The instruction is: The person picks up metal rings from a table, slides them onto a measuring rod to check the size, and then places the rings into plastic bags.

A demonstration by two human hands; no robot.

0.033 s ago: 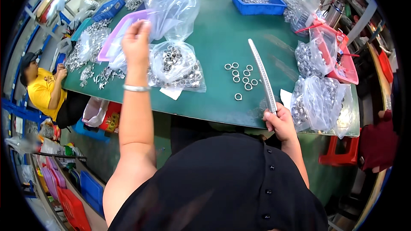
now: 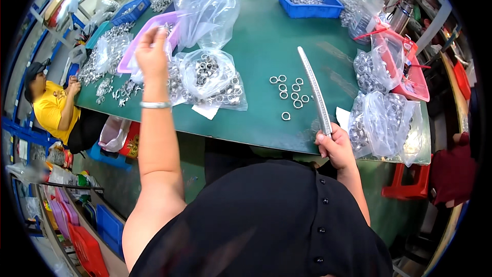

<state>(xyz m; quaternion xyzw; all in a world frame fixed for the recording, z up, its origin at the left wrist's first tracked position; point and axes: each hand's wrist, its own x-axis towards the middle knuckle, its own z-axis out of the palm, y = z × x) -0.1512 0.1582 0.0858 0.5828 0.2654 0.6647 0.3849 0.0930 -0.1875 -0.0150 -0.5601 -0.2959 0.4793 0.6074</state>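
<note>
My right hand (image 2: pixel 336 147) grips the lower end of a ring mandrel (image 2: pixel 314 88), a long tapered metal stick with markings, its tip pointing away from me over the table. Left of the mandrel, several loose silver rings (image 2: pixel 295 96) lie on the green tabletop. My left hand (image 2: pixel 154 61) is stretched over a lilac tray (image 2: pixel 124 61), its fingers drawn together. Whatever they may hold is too small to make out. Beside that hand sits a clear plastic bag (image 2: pixel 225 90) filled with rings, partly over a white paper slip (image 2: pixel 206 111).
A blue bin (image 2: pixel 310 10) of small metal parts stands at the back. Bags of rings (image 2: pixel 379 123) and a pink basket (image 2: pixel 417 84) line the right side. Metal pieces (image 2: pixel 105 54) are heaped at left, near a seated person in a yellow shirt (image 2: pixel 51 110).
My left hand has shifted a little to the left, over the lilac tray. The right hand and the mandrel have stayed in place.
</note>
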